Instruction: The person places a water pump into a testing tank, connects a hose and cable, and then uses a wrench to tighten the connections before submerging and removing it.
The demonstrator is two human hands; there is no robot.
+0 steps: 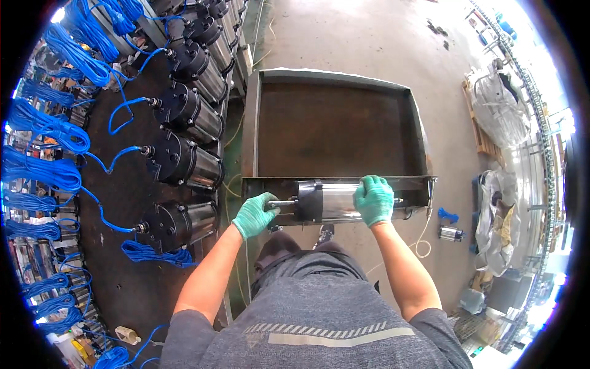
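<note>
A silver cylinder with a black end, which looks like a motor, lies sideways in a narrow trough at the near side of a metal bin. My left hand, in a green glove, is closed round the end of a thin metal rod at the motor's black left end. My right hand, gloved the same way, curls over the silver body near its right end; its palm side is hidden. A short rod end shows to the right of that hand.
The shallow metal bin extends beyond the trough. Left of it, several similar motors line a dark bench, with coiled blue cables. A small silver motor lies on the floor at right, near plastic-wrapped goods. A pale cord hangs nearby.
</note>
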